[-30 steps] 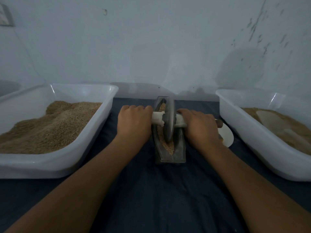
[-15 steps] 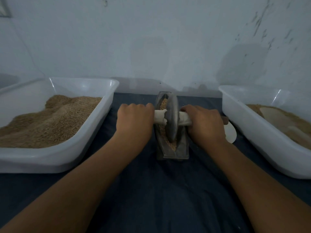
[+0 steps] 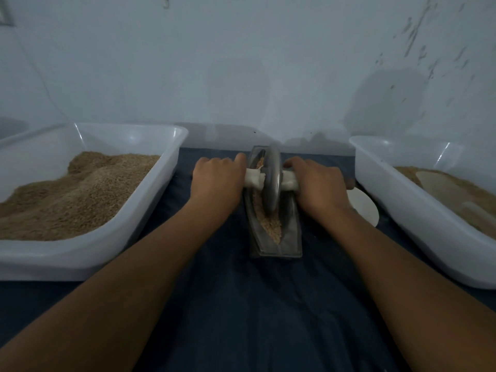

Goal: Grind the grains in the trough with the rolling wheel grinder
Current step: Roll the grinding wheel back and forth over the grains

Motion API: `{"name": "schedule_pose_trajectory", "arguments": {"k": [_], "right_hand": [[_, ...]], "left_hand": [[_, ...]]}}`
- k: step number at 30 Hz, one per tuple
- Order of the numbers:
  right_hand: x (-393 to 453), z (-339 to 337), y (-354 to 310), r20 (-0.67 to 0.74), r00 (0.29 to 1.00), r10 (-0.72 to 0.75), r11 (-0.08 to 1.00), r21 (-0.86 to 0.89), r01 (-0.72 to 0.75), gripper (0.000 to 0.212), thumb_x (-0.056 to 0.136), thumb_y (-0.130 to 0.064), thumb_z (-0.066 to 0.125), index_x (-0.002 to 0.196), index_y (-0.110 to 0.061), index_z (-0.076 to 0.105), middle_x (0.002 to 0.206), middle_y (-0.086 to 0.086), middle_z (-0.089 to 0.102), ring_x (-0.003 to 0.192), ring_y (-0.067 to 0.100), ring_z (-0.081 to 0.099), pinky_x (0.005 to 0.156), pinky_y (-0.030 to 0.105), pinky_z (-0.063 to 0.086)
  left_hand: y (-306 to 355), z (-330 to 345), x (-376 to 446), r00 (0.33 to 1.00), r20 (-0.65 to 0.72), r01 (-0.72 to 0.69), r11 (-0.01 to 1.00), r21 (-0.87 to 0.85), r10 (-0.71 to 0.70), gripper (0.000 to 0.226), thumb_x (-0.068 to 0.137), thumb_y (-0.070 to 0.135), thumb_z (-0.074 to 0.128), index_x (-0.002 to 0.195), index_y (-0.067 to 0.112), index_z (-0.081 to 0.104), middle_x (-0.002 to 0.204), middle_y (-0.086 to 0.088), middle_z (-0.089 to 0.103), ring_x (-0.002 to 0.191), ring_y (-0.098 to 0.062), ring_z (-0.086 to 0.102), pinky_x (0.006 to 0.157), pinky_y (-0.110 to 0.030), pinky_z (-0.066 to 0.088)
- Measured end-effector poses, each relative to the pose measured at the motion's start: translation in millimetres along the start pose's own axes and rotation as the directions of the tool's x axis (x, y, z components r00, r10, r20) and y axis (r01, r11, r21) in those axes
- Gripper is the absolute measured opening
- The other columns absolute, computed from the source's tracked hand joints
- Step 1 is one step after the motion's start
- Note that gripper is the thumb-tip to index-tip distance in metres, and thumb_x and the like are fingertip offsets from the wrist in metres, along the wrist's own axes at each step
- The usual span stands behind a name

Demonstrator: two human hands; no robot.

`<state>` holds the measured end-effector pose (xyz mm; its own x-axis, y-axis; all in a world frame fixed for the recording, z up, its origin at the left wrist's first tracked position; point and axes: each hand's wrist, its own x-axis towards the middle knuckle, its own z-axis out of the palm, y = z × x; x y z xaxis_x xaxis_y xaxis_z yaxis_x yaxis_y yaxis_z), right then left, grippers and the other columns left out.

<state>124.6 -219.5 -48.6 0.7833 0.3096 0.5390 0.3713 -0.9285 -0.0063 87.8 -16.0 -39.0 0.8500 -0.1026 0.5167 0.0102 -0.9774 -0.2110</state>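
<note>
No readable text, labels, brands, numbers or signs anywhere in view

The trough (image 3: pixel 275 237) lies at my twelve o'clock on the cloth (image 3: pixel 241 318); the wheel (image 3: pixel 271 181) stands in it among the grains (image 3: pixel 272 228); my left hand (image 3: pixel 217 181) at eleven and right hand (image 3: pixel 316 186) at one flank it; one tub (image 3: pixel 150 200) lies at ten, another tub (image 3: pixel 397 200) at two; a disc (image 3: pixel 362 206) lies between trough and right tub.
</note>
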Motion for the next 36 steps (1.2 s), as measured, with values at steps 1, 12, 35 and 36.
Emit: {"name": "schedule_pose_trajectory", "arguments": {"k": [1, 12, 35, 36], "right_hand": [[3, 1, 1, 0.011, 1.000, 0.005, 1.000, 0.001, -0.005, 0.039, 0.091, -0.027, 0.060, 0.129, -0.030, 0.052, 0.114, 0.000, 0.064, 0.099, 0.026, 0.063, 0.079, 0.039, 0.037], [31, 9, 11, 0.116, 0.993, 0.010, 1.000, -0.025, -0.007, 0.059, 0.085, -0.028, 0.070, 0.138, -0.036, 0.045, 0.127, 0.000, 0.062, 0.110, 0.027, 0.061, 0.085, 0.040, 0.044], [6, 0, 1, 0.016, 1.000, -0.009, 0.998, -0.068, 0.010, 0.036, 0.093, -0.026, 0.057, 0.128, -0.035, 0.052, 0.110, -0.005, 0.067, 0.098, 0.022, 0.064, 0.077, 0.036, 0.040], [2, 0, 1, 0.002, 1.000, -0.014, 0.998, -0.064, 0.014, 0.035, 0.094, -0.028, 0.056, 0.128, -0.035, 0.053, 0.111, -0.005, 0.067, 0.099, 0.021, 0.063, 0.078, 0.036, 0.039]], "left_hand": [[0, 1, 2, 1.000, -0.002, -0.001, 1.000, 0.002, 0.001, 0.031, 0.085, 0.022, 0.064, 0.109, 0.019, 0.046, 0.089, -0.001, 0.063, 0.078, -0.023, 0.061, 0.068, -0.035, 0.033], [-1, 12, 27, 0.999, 0.036, 0.008, 1.000, -0.013, -0.008, 0.036, 0.090, 0.021, 0.062, 0.121, 0.017, 0.044, 0.105, -0.008, 0.065, 0.093, -0.030, 0.063, 0.082, -0.045, 0.049], [3, 5, -2, 0.999, -0.042, 0.024, 1.000, -0.006, -0.025, 0.024, 0.086, 0.021, 0.063, 0.103, 0.019, 0.045, 0.086, 0.000, 0.063, 0.076, -0.022, 0.061, 0.071, -0.035, 0.046], [3, 4, -7, 0.998, -0.062, 0.024, 1.000, -0.007, -0.024, 0.023, 0.086, 0.022, 0.063, 0.102, 0.020, 0.046, 0.086, 0.001, 0.063, 0.076, -0.020, 0.061, 0.068, -0.032, 0.040]]}}
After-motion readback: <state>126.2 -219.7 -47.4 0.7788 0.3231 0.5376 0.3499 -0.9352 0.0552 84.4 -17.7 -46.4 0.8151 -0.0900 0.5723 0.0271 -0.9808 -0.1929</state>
